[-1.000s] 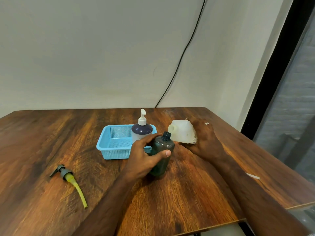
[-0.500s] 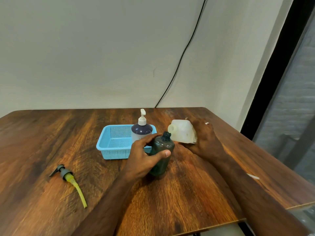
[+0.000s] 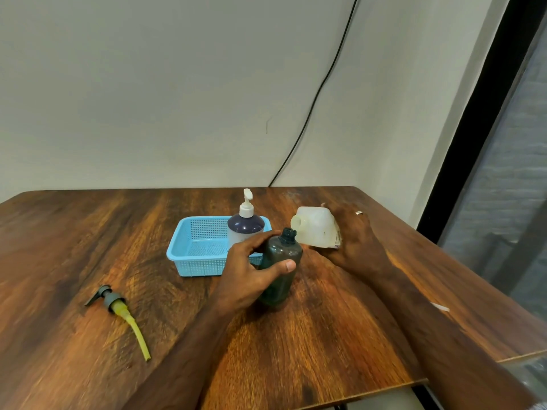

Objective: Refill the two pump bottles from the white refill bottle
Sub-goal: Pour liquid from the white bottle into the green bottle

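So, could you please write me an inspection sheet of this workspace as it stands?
Surface: wooden table, dark grain.
Job's things: dark green bottle upright, pump off, neck open; white refill bottle tipped, uncapped mouth beside that neck, no liquid seen; white-pump bottle in blue basket.
Clutter: removed pump head with yellow tube lying left; small white scrap at right.
Grippers: left hand grips green bottle; right hand holds refill bottle.
Cables: black cable down wall.
Surroundings: plain wall, dark window frame right.
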Demonstrator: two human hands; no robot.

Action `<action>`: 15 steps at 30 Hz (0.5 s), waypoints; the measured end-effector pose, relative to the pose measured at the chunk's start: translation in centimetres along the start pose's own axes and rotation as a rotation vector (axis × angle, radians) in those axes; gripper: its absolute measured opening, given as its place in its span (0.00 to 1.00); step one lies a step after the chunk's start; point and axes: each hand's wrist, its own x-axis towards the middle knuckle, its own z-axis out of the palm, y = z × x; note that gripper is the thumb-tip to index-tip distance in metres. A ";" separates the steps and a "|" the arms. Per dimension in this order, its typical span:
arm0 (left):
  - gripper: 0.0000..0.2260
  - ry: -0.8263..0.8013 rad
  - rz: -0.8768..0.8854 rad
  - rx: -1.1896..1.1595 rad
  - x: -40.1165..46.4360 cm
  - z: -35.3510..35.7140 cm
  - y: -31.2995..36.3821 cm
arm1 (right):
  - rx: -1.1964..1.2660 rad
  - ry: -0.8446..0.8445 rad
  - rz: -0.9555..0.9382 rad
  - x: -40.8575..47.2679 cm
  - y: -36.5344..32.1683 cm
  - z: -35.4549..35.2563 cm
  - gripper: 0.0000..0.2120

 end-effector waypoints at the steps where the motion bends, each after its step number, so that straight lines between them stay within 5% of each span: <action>1: 0.21 -0.001 0.003 -0.001 0.0 0.0 0.0 | -0.003 -0.003 0.002 0.0 0.0 0.0 0.36; 15: 0.21 -0.006 0.002 0.017 0.0 -0.1 0.1 | -0.037 -0.006 0.001 0.2 0.1 -0.1 0.35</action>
